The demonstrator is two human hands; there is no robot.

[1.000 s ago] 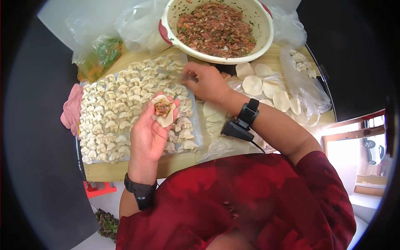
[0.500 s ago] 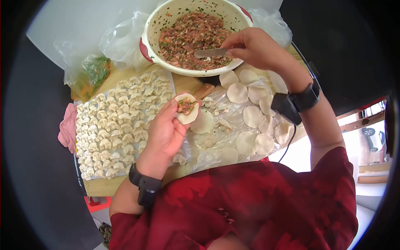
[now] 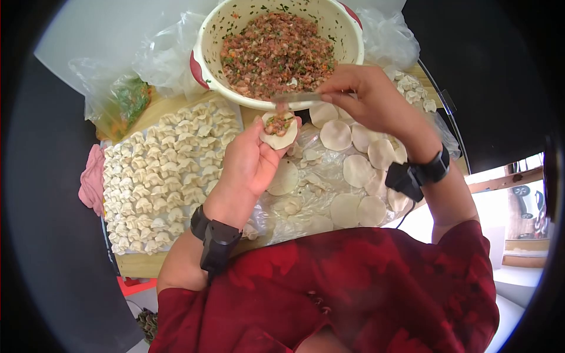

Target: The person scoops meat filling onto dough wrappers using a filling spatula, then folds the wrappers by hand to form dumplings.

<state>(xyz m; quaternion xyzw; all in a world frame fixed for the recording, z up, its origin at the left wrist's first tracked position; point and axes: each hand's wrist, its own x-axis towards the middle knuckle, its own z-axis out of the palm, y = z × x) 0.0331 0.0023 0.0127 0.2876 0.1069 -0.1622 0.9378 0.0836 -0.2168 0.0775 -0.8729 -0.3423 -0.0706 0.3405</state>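
Note:
My left hand (image 3: 250, 159) cradles a round dumpling wrapper (image 3: 279, 141) with meat filling (image 3: 278, 125) on it. In my right hand (image 3: 371, 97) is a narrow flat spatula (image 3: 300, 97), pinched at one end and blurred. Its other end is just above the wrapper, at the near rim of the cream bowl (image 3: 207, 35). Minced meat with chopped greens (image 3: 276, 53) lies inside that bowl. Right of my left hand, loose dough wrappers (image 3: 358, 170) are spread over a plastic sheet (image 3: 294, 226).
Rows of folded dumplings (image 3: 159, 176) cover a board on the left, and more dumplings (image 3: 412, 91) sit at the far right. Plastic bags (image 3: 170, 59) flank the bowl, one holding chopped vegetables (image 3: 130, 100). A pink cloth (image 3: 92, 179) hangs at the table's left edge.
My left hand has brought the wrapper up and right, close to the bowl. My right hand has lowered the spatula from over the meat to the wrapper.

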